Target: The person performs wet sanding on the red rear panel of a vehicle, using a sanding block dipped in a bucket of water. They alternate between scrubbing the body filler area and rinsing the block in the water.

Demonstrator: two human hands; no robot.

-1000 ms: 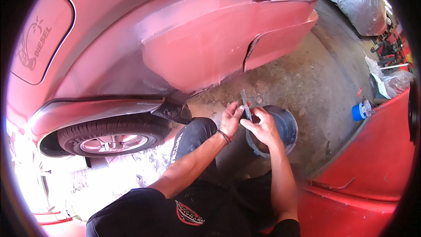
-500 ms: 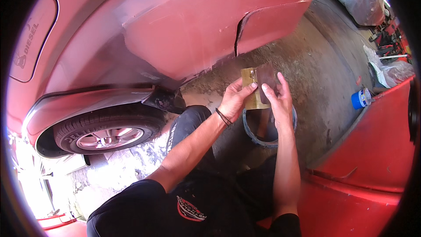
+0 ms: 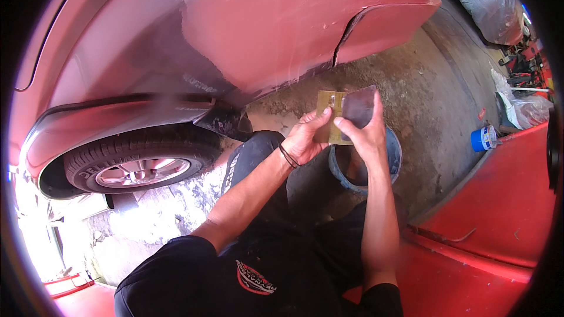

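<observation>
My left hand grips the yellowish left half of a folded sheet that looks like sandpaper, thumb across its face. My right hand pinches the dark brown right half, thumb near the crease. Just below both hands a grey bucket stands on the concrete floor, partly hidden by them. Above is the side of a car with pinkish, dull, patchy body surface and a vertical dark gap toward the right.
The car's wheel is at lower left, beside my bent knee. A red panel borders the right. A small blue bucket, plastic sheeting, clutter and a silver-covered bundle lie along the far right.
The sheet, seen edge-on earlier, has turned to face me and been spread open between both hands. Since the middle frame my hands have shifted slightly, the right fingers closing along its edge.
</observation>
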